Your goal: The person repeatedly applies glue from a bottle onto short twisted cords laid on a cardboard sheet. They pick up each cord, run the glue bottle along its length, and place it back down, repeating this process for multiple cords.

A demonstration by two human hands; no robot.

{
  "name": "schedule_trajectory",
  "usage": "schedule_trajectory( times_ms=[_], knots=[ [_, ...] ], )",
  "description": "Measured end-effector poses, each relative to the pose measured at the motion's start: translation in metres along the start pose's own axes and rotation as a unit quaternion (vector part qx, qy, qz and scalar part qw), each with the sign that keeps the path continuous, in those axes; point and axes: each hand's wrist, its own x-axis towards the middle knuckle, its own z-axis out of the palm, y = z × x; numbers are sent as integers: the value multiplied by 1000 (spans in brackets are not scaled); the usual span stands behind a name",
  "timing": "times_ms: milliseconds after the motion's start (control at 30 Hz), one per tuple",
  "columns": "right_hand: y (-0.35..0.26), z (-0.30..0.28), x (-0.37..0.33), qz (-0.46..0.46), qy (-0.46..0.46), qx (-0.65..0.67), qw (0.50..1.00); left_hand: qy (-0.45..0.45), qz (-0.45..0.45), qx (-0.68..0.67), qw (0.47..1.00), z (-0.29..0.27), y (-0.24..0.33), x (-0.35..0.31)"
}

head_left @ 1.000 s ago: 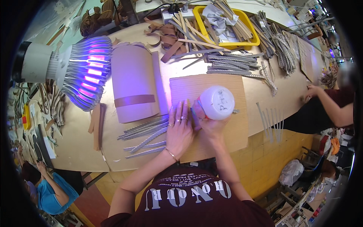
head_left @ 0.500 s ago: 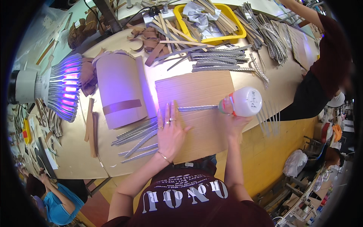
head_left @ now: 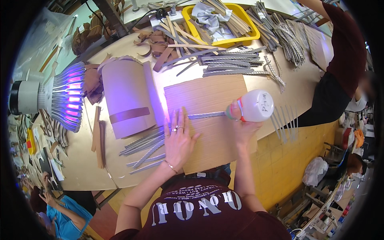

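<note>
We see one grey strip with a braided edge (head_left: 206, 116) lying across the cardboard sheet (head_left: 216, 146), and we take it to be the piece in hand. The left hand (head_left: 179, 140) lies flat over the strip's left end, fingers straight and slightly apart, pressing rather than gripping. The right hand (head_left: 242, 125) is wrapped around the neck end of a white bottle (head_left: 259, 106), tipped over with its base away from the strip. The bottle's mouth is hidden by the fingers, so we cannot tell whether anything is coming out.

We judge this strip to be partway through: the stretch between the hands is bare to view, but we cannot make out a coating on it.

Similar loose strips (head_left: 145, 146) lie on the surface (head_left: 76, 170) just left of the cardboard, and we count these as probably left to do. A larger pile of grey strips (head_left: 232, 62) sits on the far side. Near the right edge, a few thin strips (head_left: 285, 124) stand spread apart; we cannot say whether those are finished.
</note>
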Motion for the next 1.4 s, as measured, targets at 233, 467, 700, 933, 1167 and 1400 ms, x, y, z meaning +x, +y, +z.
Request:
schedule_trajectory(
  times_ms=[233, 467, 700, 933, 1167, 1400],
  knots=[
    [-15, 46, -31, -60, -96, 23, 993, -10, -2, -18, 1000, 2, -1, 0],
    [-14, 57, -45, -31, -150, 73, 985, -9, 0, -9, 1000, -6, -2, 2],
    [-3, 17, 0, 412, 77, 373, 828, 51, 16, -48, 997, -10, -5, 25],
    [6, -32, 22, 375, 113, 384, 836, 58, 165, 51, 983, 3, -16, 45],
    [24, -53, 32, 381, 119, 374, 837, 78, 56, 166, 981, -20, -54, 49],
    [36, -60, 43, 400, 103, 448, 792, 131, 105, 7, 986, -29, -6, 100]
  ],
)
